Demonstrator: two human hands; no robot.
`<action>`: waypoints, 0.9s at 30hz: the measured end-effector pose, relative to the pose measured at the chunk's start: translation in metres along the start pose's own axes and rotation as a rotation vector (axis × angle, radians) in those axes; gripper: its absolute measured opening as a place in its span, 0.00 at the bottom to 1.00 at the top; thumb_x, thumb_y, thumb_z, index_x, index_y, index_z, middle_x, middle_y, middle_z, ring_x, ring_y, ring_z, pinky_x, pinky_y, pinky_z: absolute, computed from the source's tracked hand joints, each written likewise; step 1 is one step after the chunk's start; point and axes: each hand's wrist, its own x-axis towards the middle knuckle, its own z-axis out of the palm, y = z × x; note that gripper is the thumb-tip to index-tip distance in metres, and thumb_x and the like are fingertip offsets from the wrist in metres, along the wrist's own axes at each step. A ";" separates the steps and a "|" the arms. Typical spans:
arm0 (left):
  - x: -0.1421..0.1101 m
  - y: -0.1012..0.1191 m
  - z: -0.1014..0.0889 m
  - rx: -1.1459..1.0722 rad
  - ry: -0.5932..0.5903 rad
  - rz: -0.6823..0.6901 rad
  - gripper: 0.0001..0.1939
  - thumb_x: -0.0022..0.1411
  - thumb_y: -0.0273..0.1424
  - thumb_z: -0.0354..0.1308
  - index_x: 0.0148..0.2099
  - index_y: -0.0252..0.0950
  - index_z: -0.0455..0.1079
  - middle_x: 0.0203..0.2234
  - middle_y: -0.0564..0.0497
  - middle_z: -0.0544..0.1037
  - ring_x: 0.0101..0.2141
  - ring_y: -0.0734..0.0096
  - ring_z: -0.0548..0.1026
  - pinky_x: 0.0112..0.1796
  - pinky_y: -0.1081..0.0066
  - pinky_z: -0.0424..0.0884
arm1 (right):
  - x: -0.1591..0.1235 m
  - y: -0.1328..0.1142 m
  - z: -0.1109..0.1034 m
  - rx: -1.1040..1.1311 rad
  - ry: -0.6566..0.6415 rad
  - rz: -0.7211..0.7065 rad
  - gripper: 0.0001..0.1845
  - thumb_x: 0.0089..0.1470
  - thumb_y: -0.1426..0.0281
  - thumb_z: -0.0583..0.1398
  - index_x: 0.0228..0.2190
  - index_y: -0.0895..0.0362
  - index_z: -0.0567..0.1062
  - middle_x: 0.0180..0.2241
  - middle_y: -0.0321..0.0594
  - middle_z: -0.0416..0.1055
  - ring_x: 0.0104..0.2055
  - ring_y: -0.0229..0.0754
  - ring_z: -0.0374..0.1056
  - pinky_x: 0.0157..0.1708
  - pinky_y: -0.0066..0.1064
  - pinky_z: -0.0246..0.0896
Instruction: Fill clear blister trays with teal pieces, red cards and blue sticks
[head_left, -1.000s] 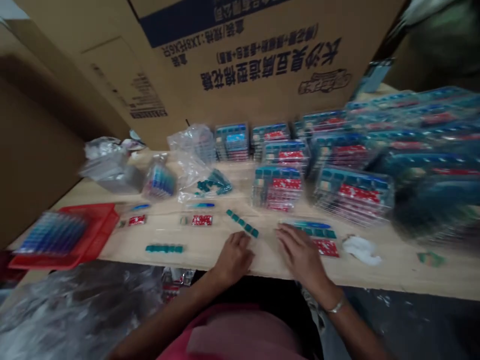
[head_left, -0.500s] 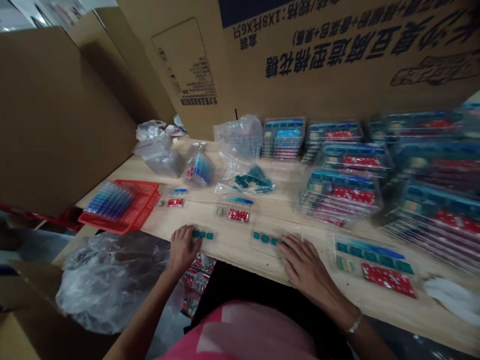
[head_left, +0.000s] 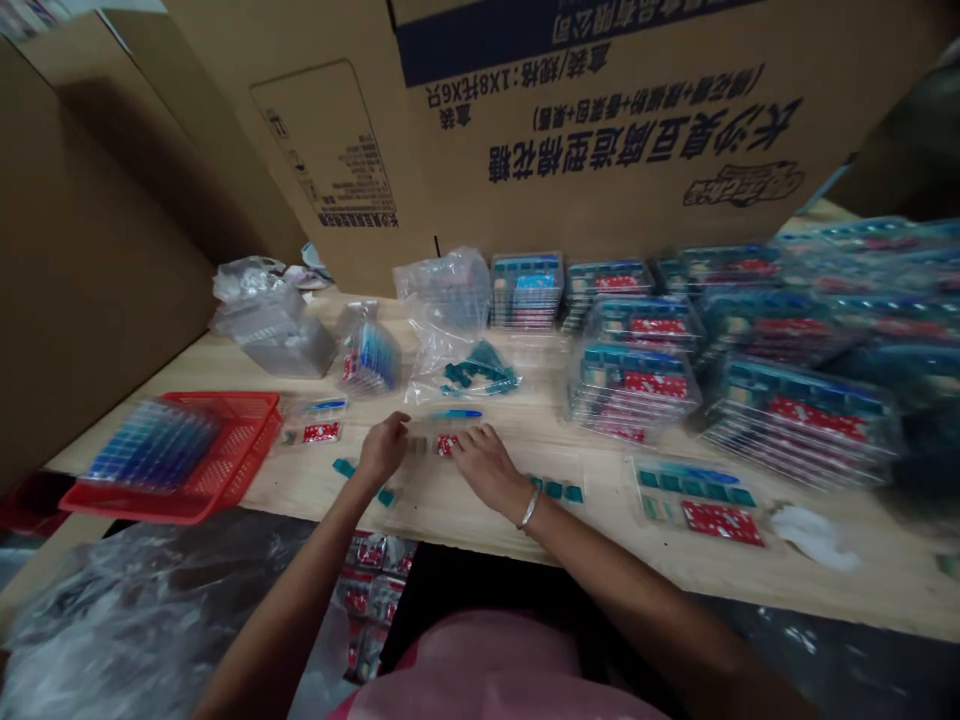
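A clear plastic tray holds a red spotted packet (head_left: pixel 445 445) and a blue pen-shaped piece (head_left: pixel 459 413) at the middle of the wooden table. My left hand (head_left: pixel 384 450) is closed at its left edge, thumb and fingers pinched together. From the right, my right hand (head_left: pixel 487 468) has its fingers bent over the tray, partly covering the red packet. The fingertips are slightly blurred. Green square pieces (head_left: pixel 385 496) lie beneath my left wrist, partly hidden. More green squares (head_left: pixel 555 490) sit in a clear tray beside my right wrist.
A filled tray (head_left: pixel 724 522) lies on the right, before stacks of filled trays (head_left: pixel 630 385). Behind my hands is a plastic bag with green pieces (head_left: pixel 480 372). A red basket (head_left: pixel 247 440) stands left. A large cardboard box (head_left: pixel 450 220) closes off the back.
Both hands have left the green squares in the near trays and moved up to the middle tray with the red packet. My right hand has swung left. The view has shifted.
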 end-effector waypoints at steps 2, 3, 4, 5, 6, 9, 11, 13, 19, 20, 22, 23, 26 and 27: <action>-0.011 -0.001 -0.011 -0.056 -0.011 0.072 0.26 0.48 0.16 0.44 0.50 0.34 0.65 0.41 0.46 0.76 0.38 0.68 0.76 0.39 0.68 0.72 | -0.010 -0.002 -0.009 -0.017 0.022 -0.017 0.06 0.57 0.77 0.56 0.30 0.60 0.72 0.32 0.44 0.69 0.37 0.47 0.60 0.40 0.39 0.52; -0.020 -0.001 -0.017 -0.083 -0.014 0.143 0.30 0.47 0.16 0.44 0.53 0.35 0.63 0.46 0.45 0.73 0.42 0.68 0.75 0.42 0.67 0.72 | -0.017 -0.003 -0.015 -0.023 0.041 -0.024 0.06 0.57 0.77 0.55 0.30 0.60 0.72 0.32 0.44 0.69 0.38 0.47 0.60 0.41 0.39 0.52; -0.030 -0.002 -0.022 -0.103 -0.015 0.232 0.32 0.46 0.15 0.43 0.55 0.36 0.61 0.51 0.45 0.69 0.47 0.67 0.72 0.46 0.65 0.71 | -0.025 -0.005 -0.021 -0.027 0.065 -0.030 0.06 0.57 0.77 0.55 0.30 0.60 0.72 0.32 0.44 0.69 0.38 0.47 0.59 0.41 0.39 0.52; -0.041 -0.002 -0.027 -0.109 -0.015 0.331 0.34 0.45 0.15 0.43 0.57 0.37 0.59 0.55 0.44 0.65 0.52 0.65 0.68 0.50 0.62 0.68 | -0.033 -0.007 -0.027 -0.024 0.085 -0.034 0.07 0.57 0.78 0.55 0.30 0.60 0.72 0.32 0.43 0.68 0.37 0.46 0.59 0.41 0.39 0.51; -0.053 -0.003 -0.029 -0.101 -0.011 0.417 0.35 0.46 0.16 0.43 0.58 0.38 0.57 0.58 0.44 0.62 0.56 0.63 0.64 0.53 0.58 0.65 | -0.042 -0.010 -0.032 -0.014 0.101 -0.036 0.07 0.57 0.78 0.55 0.30 0.59 0.71 0.31 0.43 0.68 0.37 0.46 0.59 0.41 0.39 0.51; -0.087 -0.004 -0.021 -0.049 0.001 0.549 0.34 0.52 0.21 0.49 0.62 0.41 0.51 0.62 0.41 0.54 0.61 0.55 0.55 0.56 0.51 0.61 | -0.074 -0.015 -0.041 0.034 0.132 -0.033 0.08 0.58 0.78 0.54 0.29 0.59 0.71 0.28 0.41 0.66 0.34 0.44 0.57 0.39 0.38 0.50; -0.106 -0.003 -0.004 -0.040 0.020 0.576 0.31 0.56 0.25 0.53 0.62 0.42 0.50 0.62 0.39 0.52 0.60 0.52 0.57 0.54 0.52 0.63 | -0.094 -0.017 -0.043 0.054 0.143 -0.037 0.09 0.58 0.78 0.53 0.29 0.59 0.71 0.28 0.40 0.66 0.33 0.44 0.57 0.40 0.38 0.50; -0.117 0.000 0.016 -0.051 0.051 0.594 0.27 0.60 0.27 0.52 0.60 0.42 0.51 0.62 0.38 0.53 0.57 0.55 0.62 0.51 0.56 0.67 | -0.107 -0.016 -0.044 0.062 0.140 -0.044 0.11 0.60 0.77 0.52 0.28 0.59 0.71 0.28 0.40 0.66 0.32 0.43 0.56 0.40 0.39 0.50; -0.109 0.003 0.027 -0.001 0.181 0.458 0.24 0.62 0.29 0.51 0.59 0.39 0.53 0.59 0.37 0.58 0.55 0.57 0.66 0.51 0.58 0.67 | -0.074 -0.001 -0.042 0.002 0.076 -0.073 0.11 0.60 0.77 0.51 0.31 0.58 0.72 0.32 0.42 0.68 0.37 0.45 0.58 0.45 0.40 0.50; -0.104 -0.001 0.020 0.039 0.175 0.412 0.25 0.61 0.31 0.52 0.59 0.38 0.54 0.59 0.37 0.58 0.56 0.55 0.64 0.52 0.55 0.65 | -0.060 0.001 -0.038 -0.010 0.072 -0.086 0.10 0.60 0.78 0.52 0.31 0.58 0.72 0.33 0.42 0.68 0.38 0.45 0.59 0.45 0.40 0.50; -0.098 -0.016 0.003 0.130 0.171 0.302 0.26 0.58 0.32 0.55 0.58 0.36 0.56 0.58 0.37 0.60 0.57 0.50 0.62 0.53 0.51 0.62 | -0.034 0.006 -0.028 -0.014 0.053 -0.114 0.10 0.59 0.78 0.52 0.31 0.58 0.72 0.34 0.44 0.69 0.39 0.46 0.59 0.44 0.40 0.51; -0.097 -0.026 -0.004 0.171 0.177 0.241 0.25 0.57 0.33 0.55 0.57 0.35 0.58 0.57 0.37 0.62 0.56 0.49 0.62 0.53 0.50 0.61 | -0.023 0.007 -0.022 -0.004 0.038 -0.120 0.09 0.59 0.77 0.53 0.31 0.59 0.72 0.34 0.44 0.69 0.39 0.47 0.59 0.43 0.41 0.52; -0.103 -0.058 -0.019 0.215 0.173 0.131 0.19 0.56 0.35 0.57 0.50 0.36 0.65 0.51 0.39 0.69 0.54 0.50 0.65 0.51 0.51 0.63 | -0.002 0.007 -0.005 0.043 0.001 -0.102 0.08 0.58 0.77 0.54 0.30 0.60 0.73 0.32 0.45 0.69 0.37 0.47 0.60 0.41 0.41 0.53; -0.108 -0.066 -0.019 0.208 0.164 0.125 0.17 0.56 0.35 0.57 0.48 0.36 0.66 0.49 0.41 0.71 0.53 0.52 0.66 0.51 0.53 0.64 | 0.002 0.006 -0.001 0.050 -0.001 -0.077 0.08 0.58 0.77 0.54 0.30 0.60 0.73 0.32 0.45 0.70 0.37 0.48 0.60 0.41 0.41 0.53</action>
